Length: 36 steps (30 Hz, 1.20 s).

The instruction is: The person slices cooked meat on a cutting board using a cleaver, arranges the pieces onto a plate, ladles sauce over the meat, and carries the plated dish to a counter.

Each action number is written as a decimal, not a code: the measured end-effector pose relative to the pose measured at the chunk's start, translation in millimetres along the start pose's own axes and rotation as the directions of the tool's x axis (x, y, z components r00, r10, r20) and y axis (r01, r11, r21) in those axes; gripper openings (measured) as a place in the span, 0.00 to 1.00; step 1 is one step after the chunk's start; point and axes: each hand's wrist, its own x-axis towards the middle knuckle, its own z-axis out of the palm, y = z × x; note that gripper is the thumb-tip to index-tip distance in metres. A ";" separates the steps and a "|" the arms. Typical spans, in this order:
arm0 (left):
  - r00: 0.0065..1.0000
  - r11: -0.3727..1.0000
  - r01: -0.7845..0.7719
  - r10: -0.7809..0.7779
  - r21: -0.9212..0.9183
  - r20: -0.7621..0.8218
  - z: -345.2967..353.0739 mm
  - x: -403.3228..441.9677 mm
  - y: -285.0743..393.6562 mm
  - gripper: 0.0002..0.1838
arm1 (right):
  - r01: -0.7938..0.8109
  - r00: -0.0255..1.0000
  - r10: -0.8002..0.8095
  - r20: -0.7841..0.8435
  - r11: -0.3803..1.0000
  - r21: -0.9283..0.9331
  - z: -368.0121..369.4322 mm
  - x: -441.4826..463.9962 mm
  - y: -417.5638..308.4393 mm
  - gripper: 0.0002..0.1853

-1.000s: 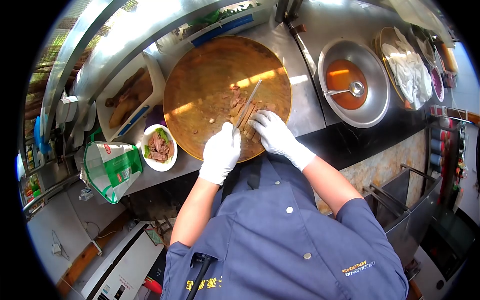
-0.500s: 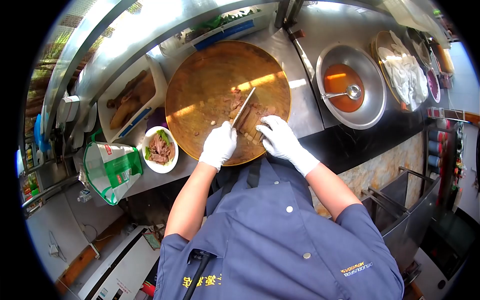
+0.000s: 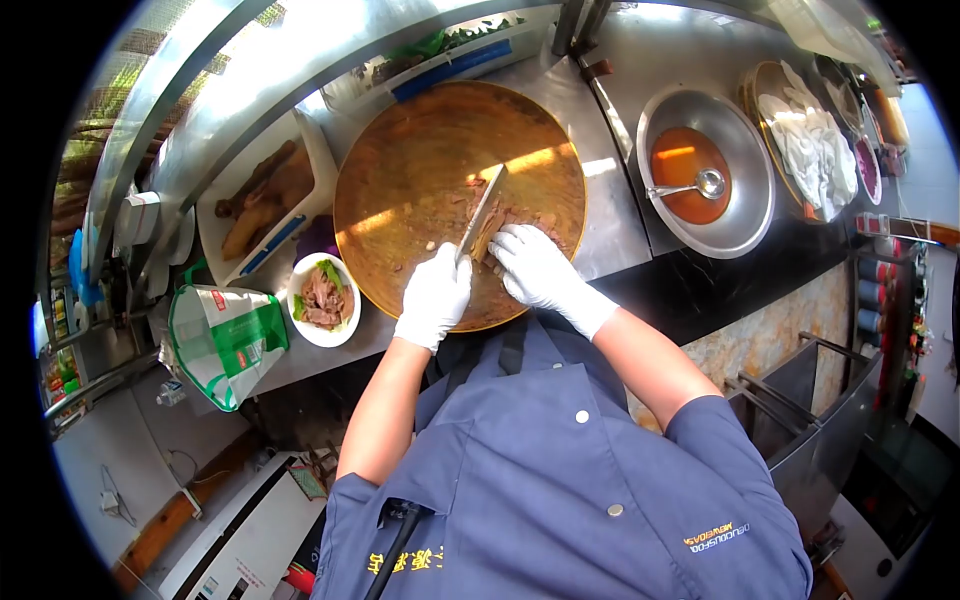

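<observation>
My left hand [image 3: 436,298], in a white glove, is closed round the handle of a cleaver [image 3: 482,212]. The cleaver stands nearly edge-on, its blade pointing away from me over a round wooden chopping board [image 3: 400,150]. Gloved in white too, my right hand [image 3: 535,265] has its fingers bent and closed on the cooked meat [image 3: 484,243], just right of the blade. The fingertips partly hide that meat. Sliced and chopped bits lie around the blade on the board.
Left of the board stand a bowl of sliced meat with greens [image 3: 323,298], a green-and-white bag [image 3: 228,345] and a white tub [image 3: 317,160] holding large meat pieces. At right, a steel basin [image 3: 752,180] contains reddish liquid and a ladle [image 3: 708,184]. White cloths [image 3: 815,150] lie beyond.
My right hand has moved left, closer to the blade, and its fingers have drawn in over the meat. The cleaver has shifted slightly left and now looks more upright and edge-on.
</observation>
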 end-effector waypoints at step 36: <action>0.996 0.981 0.080 -0.070 -0.179 0.062 -1.2 -28.7 37.4 0.13 | -0.213 0.977 0.213 0.023 0.977 0.019 -23.8 -56.5 16.2 0.34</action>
